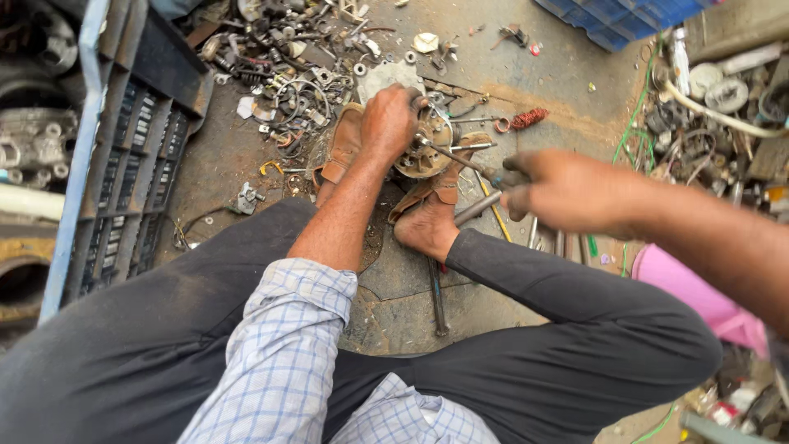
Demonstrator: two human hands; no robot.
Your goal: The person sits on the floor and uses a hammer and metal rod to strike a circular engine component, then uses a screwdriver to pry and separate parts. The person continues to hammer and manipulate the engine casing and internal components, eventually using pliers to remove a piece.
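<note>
I sit on the ground with a round metal motor part point(426, 150) pinned between my two sandalled feet. My left hand point(388, 122) grips the left top of that part. My right hand point(552, 187) holds the handle of a screwdriver point(460, 156); its thin shaft slants up to the left and its tip rests on the part's face. A foot point(427, 224) lies just below the part, and a brown sandal point(343, 141) is at its left.
Scrap metal, rings, wires and washers point(288, 74) litter the ground beyond my feet. A grey-blue plastic crate point(123, 156) stands at left. More tools lie on the floor point(437, 296) by my leg. A pink stool point(682, 284) and junk pile point(723, 123) sit at right.
</note>
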